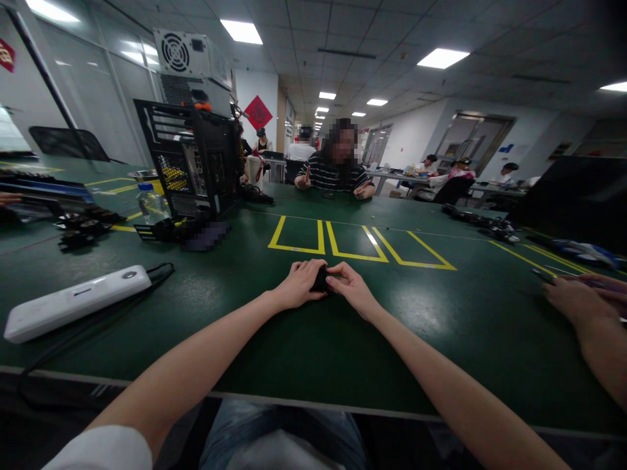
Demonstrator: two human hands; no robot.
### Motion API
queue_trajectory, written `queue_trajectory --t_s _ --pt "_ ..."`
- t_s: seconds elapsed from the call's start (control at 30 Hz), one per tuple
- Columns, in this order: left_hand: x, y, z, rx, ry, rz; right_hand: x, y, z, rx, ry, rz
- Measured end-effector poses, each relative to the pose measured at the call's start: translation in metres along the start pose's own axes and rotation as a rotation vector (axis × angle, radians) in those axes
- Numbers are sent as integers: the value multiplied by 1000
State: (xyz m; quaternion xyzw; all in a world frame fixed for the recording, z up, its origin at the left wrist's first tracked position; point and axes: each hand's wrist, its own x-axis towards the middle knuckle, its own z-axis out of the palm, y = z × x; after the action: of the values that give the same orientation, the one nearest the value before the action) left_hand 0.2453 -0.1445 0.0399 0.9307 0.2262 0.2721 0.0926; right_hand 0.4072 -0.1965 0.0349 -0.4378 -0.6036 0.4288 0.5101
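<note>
Between my two hands is a small black object [320,279], low over the green table [274,352]; its kind is hard to make out. My left hand [301,282] wraps round its left side, fingers over the top and thumb along the near side. From the other side, the fingertips of my right hand [350,287] are pinched together against its right edge. My fingers hide most of it. Just beyond both hands, yellow tape outlines [360,256] mark the tabletop.
A white oblong device [78,301] with a black cord lies at left. Behind it stand a black computer case [191,156] with a power supply [189,55] on top and a clear bottle [153,203]. Another person's hand [578,300] works at right; a person [337,170] sits opposite.
</note>
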Motion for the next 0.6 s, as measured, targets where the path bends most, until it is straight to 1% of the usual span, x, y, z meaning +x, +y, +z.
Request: queue_trajectory --t_s 0.2,0.3,0.47,0.6 --pt "0 2 -1 -4 -3 -7 2 2 -1 -55 21 31" --pt "-1 2 -2 -5 -8 -6 1 0 -2 -86 -9 59" --pt "-1 2 -2 -8 -10 -10 -3 -3 -1 -12 -69 -14" --pt "0 2 -2 -5 -6 -18 -3 -2 1 -10 -36 -25"
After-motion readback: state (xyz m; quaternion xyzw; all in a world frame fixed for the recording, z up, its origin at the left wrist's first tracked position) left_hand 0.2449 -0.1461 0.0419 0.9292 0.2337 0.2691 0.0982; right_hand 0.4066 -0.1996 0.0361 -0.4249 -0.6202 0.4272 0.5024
